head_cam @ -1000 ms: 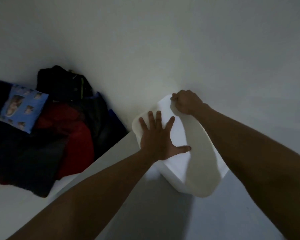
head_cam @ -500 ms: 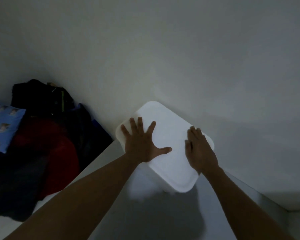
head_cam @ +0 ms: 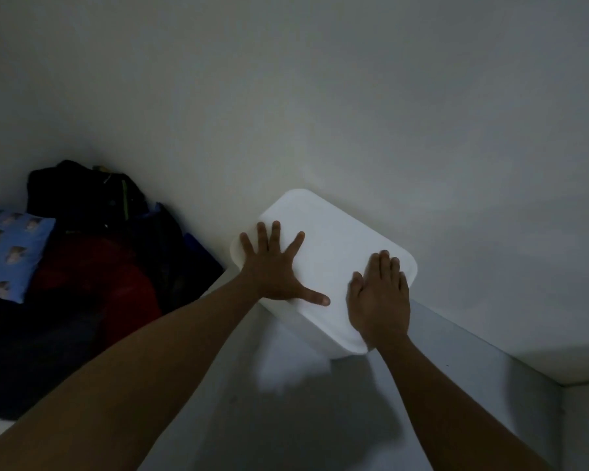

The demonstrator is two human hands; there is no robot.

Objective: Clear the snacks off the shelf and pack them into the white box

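Note:
The white box [head_cam: 327,243] stands against the pale wall on a grey surface, with its white lid lying flat on top. My left hand [head_cam: 272,270] rests palm down on the lid's left part, fingers spread wide. On the lid's right part lies my right hand [head_cam: 378,300], flat, with the fingers close together. Neither hand holds anything. The lid hides the inside of the box, and no snacks or shelf are in view.
A heap of dark and red clothes [head_cam: 92,283] with a blue printed cushion [head_cam: 7,253] lies to the left of the box. The grey surface [head_cam: 320,419] extends toward me, and a wall corner [head_cam: 558,385] closes the right side.
A second ago my right hand gripped the lid's far edge with the lid tilted up. The lid has come down flat, and my right hand now lies flat on it.

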